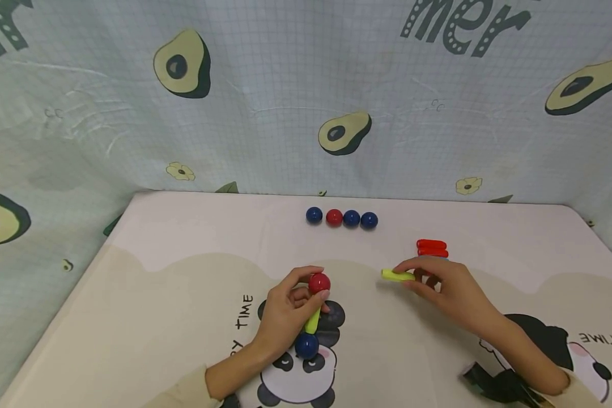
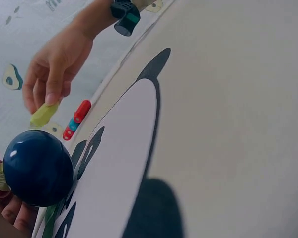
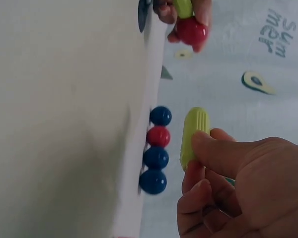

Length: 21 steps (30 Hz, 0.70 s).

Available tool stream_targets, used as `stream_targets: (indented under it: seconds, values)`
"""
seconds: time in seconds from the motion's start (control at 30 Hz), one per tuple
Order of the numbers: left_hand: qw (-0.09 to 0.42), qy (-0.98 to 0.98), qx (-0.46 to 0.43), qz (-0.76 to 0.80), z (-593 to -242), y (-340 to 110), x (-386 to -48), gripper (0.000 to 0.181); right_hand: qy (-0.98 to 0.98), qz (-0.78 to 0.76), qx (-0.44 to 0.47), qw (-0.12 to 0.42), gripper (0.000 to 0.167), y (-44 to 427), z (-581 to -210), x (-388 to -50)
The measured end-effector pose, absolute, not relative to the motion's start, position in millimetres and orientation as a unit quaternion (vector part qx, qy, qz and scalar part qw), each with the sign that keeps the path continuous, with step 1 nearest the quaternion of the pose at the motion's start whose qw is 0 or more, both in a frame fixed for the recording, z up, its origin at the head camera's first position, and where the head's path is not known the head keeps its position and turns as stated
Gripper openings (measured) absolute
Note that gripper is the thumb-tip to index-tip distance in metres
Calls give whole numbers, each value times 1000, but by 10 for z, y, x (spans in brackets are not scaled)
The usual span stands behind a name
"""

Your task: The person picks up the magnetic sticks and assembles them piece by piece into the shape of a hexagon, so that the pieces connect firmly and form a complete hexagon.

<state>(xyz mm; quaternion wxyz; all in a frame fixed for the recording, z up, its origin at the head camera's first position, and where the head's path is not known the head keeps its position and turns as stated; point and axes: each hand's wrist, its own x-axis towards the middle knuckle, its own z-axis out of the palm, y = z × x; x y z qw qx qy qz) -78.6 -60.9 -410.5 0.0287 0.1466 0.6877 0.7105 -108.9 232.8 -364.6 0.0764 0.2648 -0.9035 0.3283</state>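
Observation:
My left hand (image 1: 285,317) grips a joined piece by its red ball (image 1: 319,283). A yellow-green rod (image 1: 312,322) runs from that ball to a blue ball (image 1: 306,345); the blue ball looks large in the left wrist view. Apart from it, to the right, my right hand (image 1: 449,286) pinches a loose yellow-green rod (image 3: 194,136) between thumb and fingers. The rod has ridges along its side, and its free end points left toward the left hand. Both hands are over the table, the panda print lying beneath the left one.
Toward the back of the table is a row of balls: a blue ball (image 1: 314,215), a red ball (image 1: 334,217) and two more blue ones. Red rods (image 1: 432,245) lie just beyond the right hand, with a blue one (image 2: 74,124) among them. A printed curtain (image 1: 265,73) stands behind.

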Motion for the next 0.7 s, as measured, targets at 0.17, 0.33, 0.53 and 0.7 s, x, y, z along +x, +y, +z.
stream_targets:
  seconds: [0.17, 0.33, 0.53, 0.7]
  values:
    - [27, 688, 146, 710, -4103, -610, -786, 40, -892, 338, 296, 55, 43, 2132, -3620, -1139]
    - [26, 689, 146, 710, -4103, -607, -790, 40, -888, 342, 307, 36, 40, 1975, -3596, -1173]
    - [29, 688, 142, 711, -4101, -604, -791, 40, -882, 343, 320, 29, 37, 1850, -3571, -1194]
    - [29, 687, 144, 712, -4109, -606, -793, 40, -880, 346, 326, 25, 36, 1793, -3544, -1203]
